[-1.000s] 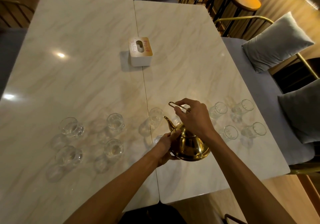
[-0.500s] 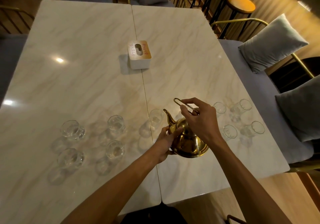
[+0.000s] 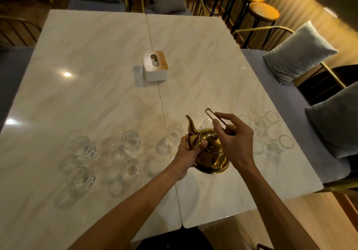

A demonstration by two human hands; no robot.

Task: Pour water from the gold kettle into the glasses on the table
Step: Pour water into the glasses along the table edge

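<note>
- The kettle is polished gold metal – round-bellied, with a curved, tapering spout pointing away from the person and a domed lid. It sits near the front edge of the right slab of the table, just right of the seam.
- The right hand pinches the thin wire loop handle between thumb and fingers, holding it raised above the lid.
- The left hand curls round the kettle's left side at the base of the spout, thumb lying on the shoulder.
- The table is glossy pale marble with faint tan veins, made of two slabs that meet at a straight seam.
- Clear glasses stand in groups: four squat, faceted ones on the left, one just beside the spout, and taller ones to the right, some partly hidden by the right hand.
- A white tissue box with a wood-toned top and an oval slot sits on the seam farther back – well apart from the kettle.
</note>
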